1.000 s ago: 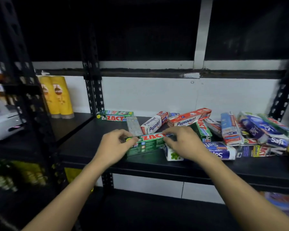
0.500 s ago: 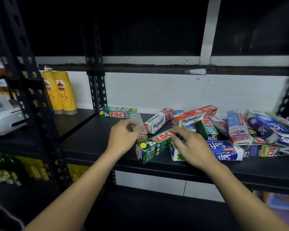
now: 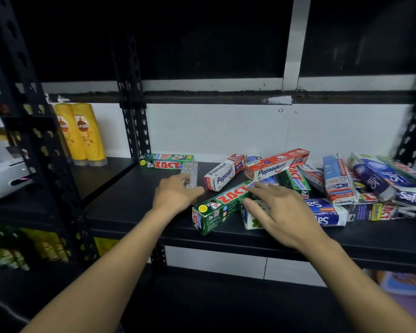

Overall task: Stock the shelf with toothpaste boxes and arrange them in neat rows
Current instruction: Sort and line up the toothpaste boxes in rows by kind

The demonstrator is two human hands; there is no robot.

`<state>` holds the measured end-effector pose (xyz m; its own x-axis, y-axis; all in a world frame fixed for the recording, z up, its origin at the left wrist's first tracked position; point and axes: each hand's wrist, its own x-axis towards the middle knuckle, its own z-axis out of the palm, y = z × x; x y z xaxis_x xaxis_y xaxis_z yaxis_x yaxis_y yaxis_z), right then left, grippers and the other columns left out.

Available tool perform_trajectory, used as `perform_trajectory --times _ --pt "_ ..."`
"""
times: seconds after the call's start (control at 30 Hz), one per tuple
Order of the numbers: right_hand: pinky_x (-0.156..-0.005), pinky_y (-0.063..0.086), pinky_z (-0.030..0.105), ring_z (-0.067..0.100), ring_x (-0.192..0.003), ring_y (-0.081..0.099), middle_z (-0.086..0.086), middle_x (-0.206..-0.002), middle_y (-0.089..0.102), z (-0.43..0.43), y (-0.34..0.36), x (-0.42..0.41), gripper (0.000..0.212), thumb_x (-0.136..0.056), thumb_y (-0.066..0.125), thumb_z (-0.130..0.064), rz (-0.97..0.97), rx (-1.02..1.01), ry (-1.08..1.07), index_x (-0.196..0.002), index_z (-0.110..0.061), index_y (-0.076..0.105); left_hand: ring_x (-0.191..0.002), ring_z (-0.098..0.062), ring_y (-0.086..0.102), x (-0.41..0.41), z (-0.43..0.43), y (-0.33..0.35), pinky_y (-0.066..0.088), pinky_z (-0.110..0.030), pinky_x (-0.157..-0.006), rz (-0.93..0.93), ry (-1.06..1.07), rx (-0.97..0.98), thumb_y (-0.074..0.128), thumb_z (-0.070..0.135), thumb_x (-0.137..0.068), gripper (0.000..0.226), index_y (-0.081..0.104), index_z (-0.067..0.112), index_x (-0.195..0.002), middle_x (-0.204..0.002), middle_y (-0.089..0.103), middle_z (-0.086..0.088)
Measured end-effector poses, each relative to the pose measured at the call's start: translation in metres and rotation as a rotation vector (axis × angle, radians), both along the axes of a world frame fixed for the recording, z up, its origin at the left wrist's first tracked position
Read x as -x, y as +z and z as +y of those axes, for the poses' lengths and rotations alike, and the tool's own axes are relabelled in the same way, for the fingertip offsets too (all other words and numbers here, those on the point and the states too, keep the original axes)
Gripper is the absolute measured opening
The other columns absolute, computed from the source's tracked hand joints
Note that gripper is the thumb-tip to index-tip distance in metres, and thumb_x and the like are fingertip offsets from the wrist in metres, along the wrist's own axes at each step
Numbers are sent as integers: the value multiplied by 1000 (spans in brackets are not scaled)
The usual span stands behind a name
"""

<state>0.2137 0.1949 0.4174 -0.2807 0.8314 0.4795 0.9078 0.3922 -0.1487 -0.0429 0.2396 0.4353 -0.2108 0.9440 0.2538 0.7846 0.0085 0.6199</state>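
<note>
A loose heap of toothpaste boxes lies across the black shelf (image 3: 135, 212). One green ZACT box (image 3: 166, 161) sits alone against the back wall at the left. Another green ZACT box (image 3: 220, 207) lies diagonally near the front edge. My right hand (image 3: 279, 212) rests with spread, fairly straight fingers on its far end and on a small white box (image 3: 251, 221) beside it. My left hand (image 3: 175, 195) is just left of that box, its fingers and thumb curled round the near end of a grey remote-like item (image 3: 190, 173). Two Pepsodent boxes (image 3: 222, 174) (image 3: 275, 164) lie behind.
Blue Safi boxes (image 3: 327, 213) and more packs are piled at the right end of the shelf. Yellow shampoo bottles (image 3: 82, 133) stand on the neighbouring left shelf. Black perforated uprights (image 3: 132, 121) frame the bay. A white device (image 3: 3, 174) sits at far left.
My left hand let go of the diagonal ZACT box and moved back-left onto the grey item. The box swung diagonal on the shelf; my right hand stays on its far end.
</note>
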Motion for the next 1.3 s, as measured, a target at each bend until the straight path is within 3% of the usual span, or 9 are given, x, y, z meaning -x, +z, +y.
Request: perform_trajectory --times 0.2,0.33,0.6,0.7,0.77,0.9,1.1,1.17,1.3 --pt "-113 30 38 15 -136 41 -11 -147 47 -19 -3 -23 75 -87 18 -80 -97 7 -70 -141 -37 47 -116 -23 61 6 -6 -4 50 -30 -95 -94 -7 -76 76 36 -78 61 61 19 -135 -134 62 -7" --pt "-112 33 40 16 -133 44 -10 -142 53 -26 -12 -42 74 -87 26 -79 -105 -31 -70 -138 -33 53 -95 -14 65 11 -14 7 47 -19 -79 -272 56 -200 73 33 -85 44 69 16 -125 -125 68 -6" --pt "-108 37 42 19 -129 48 -5 -133 61 -37 -19 -73 46 -91 51 -51 -13 -271 -106 -125 -23 66 -80 1 63 -22 -37 49 46 -10 -62 -373 -87 -395 70 27 -87 34 72 17 -119 -106 73 7" --pt "-106 38 45 26 -130 47 -1 -137 58 -36 -16 -91 39 -91 55 -41 30 -357 -194 -122 -21 67 -85 4 66 -51 -41 57 52 -9 -69 -421 -222 -403 71 24 -86 34 71 17 -119 -108 73 9" --pt "-109 36 47 30 -133 42 3 -143 53 -32 -12 -104 40 -92 52 -40 0 -334 -279 -127 -23 64 -89 -6 71 -74 -41 58 59 -22 -76 -415 -300 -380 71 24 -87 35 71 19 -121 -108 73 10" --pt "-111 34 51 33 -138 38 8 -150 44 -27 -7 -121 40 -95 54 -39 -45 -257 -383 -134 -33 56 -90 -1 67 -121 -36 52 52 -11 -72 -343 -429 -345 70 23 -88 34 71 19 -122 -114 71 9" --pt "-92 51 44 35 -115 59 12 -144 51 -27 -4 -126 44 -91 61 -28 94 -235 -336 -134 -34 53 -83 11 58 -169 -22 41 42 -3 -73 -238 -553 -339 69 24 -91 25 74 20 -116 -97 66 25" --pt "-85 53 42 35 -109 62 12 -145 50 -29 -6 -124 46 -91 61 -27 119 -225 -332 -136 -35 51 -99 1 62 -177 -14 33 44 -11 -83 -179 -577 -293 69 29 -91 30 71 24 -121 -116 69 14" --pt "-88 51 43 35 -111 60 12 -147 47 -28 -8 -124 44 -90 62 -27 128 -212 -327 -134 -30 54 -133 -10 45 -184 -11 23 26 -18 -104 10 -642 -196 67 35 -92 44 60 25 -135 -146 50 9"
